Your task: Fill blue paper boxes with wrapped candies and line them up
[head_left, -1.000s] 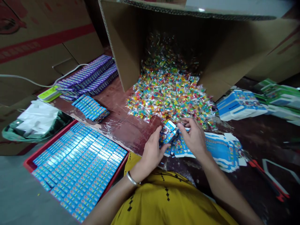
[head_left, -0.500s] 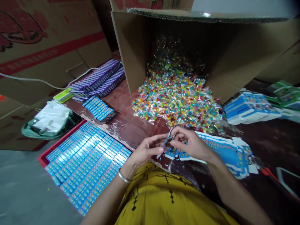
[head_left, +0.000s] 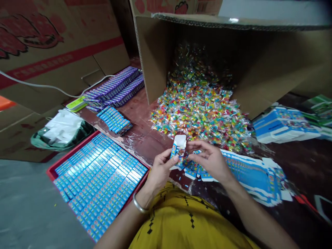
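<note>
My left hand (head_left: 160, 169) pinches a small blue printed carton (head_left: 178, 149), held upright with its white top flap open. My right hand (head_left: 209, 159) hovers just right of the carton, fingers curled and touching its side. Beneath both hands lies a fanned row of flat blue carton blanks (head_left: 249, 171). Just beyond is a heap of clear packets of coloured candy (head_left: 201, 110) spilling from a big cardboard box (head_left: 155, 58) lying on its side.
A red tray (head_left: 52, 171) filled with several rows of blue cartons sits at the left. Purple cartons (head_left: 116, 86) and a short blue row (head_left: 115, 119) lie behind it. A green bag of white scraps (head_left: 62, 133) and a stack of blanks (head_left: 282, 124) flank the area.
The carton was folded flat between both hands, then set upright in my left hand with its top flap open. The camera view shifted slightly left and up.
</note>
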Motion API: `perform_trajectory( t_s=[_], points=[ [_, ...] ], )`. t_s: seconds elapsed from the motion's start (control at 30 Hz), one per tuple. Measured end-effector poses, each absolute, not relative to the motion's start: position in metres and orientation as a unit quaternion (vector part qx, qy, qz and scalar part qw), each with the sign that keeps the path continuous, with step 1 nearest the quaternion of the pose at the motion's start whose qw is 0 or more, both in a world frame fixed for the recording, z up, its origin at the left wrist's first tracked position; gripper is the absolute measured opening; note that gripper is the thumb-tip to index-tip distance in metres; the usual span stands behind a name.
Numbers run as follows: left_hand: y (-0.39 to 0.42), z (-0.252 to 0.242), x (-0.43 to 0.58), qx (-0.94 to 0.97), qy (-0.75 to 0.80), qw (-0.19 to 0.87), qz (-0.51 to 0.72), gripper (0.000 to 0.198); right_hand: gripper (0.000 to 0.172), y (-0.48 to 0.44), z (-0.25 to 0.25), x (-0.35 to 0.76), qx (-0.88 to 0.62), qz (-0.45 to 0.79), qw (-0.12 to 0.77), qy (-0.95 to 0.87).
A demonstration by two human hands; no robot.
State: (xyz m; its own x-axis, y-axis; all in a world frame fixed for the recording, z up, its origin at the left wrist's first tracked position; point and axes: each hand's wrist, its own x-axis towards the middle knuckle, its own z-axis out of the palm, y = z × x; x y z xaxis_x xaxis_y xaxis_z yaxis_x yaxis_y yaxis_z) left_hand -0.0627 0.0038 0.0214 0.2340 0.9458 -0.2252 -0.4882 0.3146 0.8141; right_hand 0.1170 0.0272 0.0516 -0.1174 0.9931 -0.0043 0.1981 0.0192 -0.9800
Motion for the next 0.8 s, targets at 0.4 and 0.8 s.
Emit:
perform_trajectory(
  t_s=[0.4, 0.8],
  points=[
    [-0.011, 0.015, -0.045, 0.280, 0.419, 0.665, 0.551, 0.021, 0.023, 0.016, 0.040, 0.093, -0.549, 0.399, 0.425, -0.599],
    [-0.014, 0.016, -0.057, 0.410, 0.473, 0.533, 0.569, 0.063, 0.040, 0.013, 0.023, 0.080, -0.533, 0.404, 0.513, -0.538]
  ],
)
